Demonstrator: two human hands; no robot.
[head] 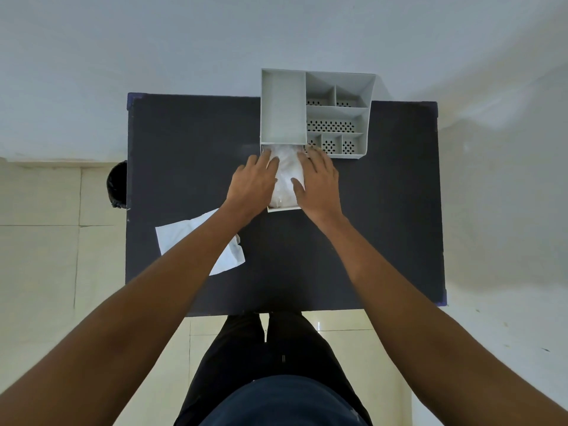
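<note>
While both hands lie over the pulled-out drawer, here's how it stands: the left hand [253,182] and the right hand [319,182] flank a crumpled white plastic bundle [287,170]. It sits in the shallow white drawer [284,208], which juts toward the near side from under the grey plastic desk organiser with perforated compartments [282,109]. Neither grip is clamped on anything. The fingers are stretched fairly straight and press the bundle from either side, and the right thumb is laid across its top.

Now the danger. That bundle looks springy, and if the pressure comes off it may puff up and snag the organiser's lower edge as the drawer goes in. Fingertips close to that opening could get nipped. The organiser stands at the far edge of the worktop and looks light, so a hard shove might slide the whole thing backward rather than seat the drawer.

The dark matte worktop [190,149] also carries a flat white sheet [172,238] at near left, partly under the left forearm. A black rounded object [118,182] sits just off the left edge. There's a cream tiled floor [40,256] below and a pale wall [153,41] beyond.
</note>
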